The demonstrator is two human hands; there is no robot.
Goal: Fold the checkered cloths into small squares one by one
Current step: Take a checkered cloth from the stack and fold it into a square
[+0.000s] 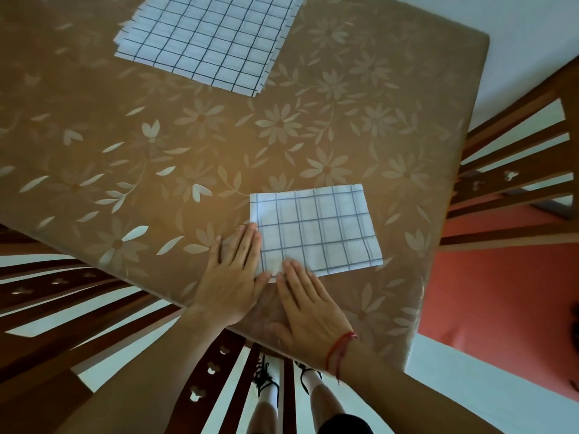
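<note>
A folded white cloth with a dark grid (316, 230) lies flat near the table's front edge. My left hand (233, 274) lies flat with straight fingers, its fingertips pressing the cloth's left edge. My right hand (310, 305) also lies flat, its fingertips touching the cloth's near edge. A red string circles my right wrist. A stack of several larger checkered cloths (206, 39) sits at the far side of the table, its top cut off by the frame.
The table (156, 151) wears a brown cover with a pale flower print. Wooden chairs stand at the right (513, 170), at the lower left (47, 308) and directly below me (216, 371). The floor is white with a red area at the right.
</note>
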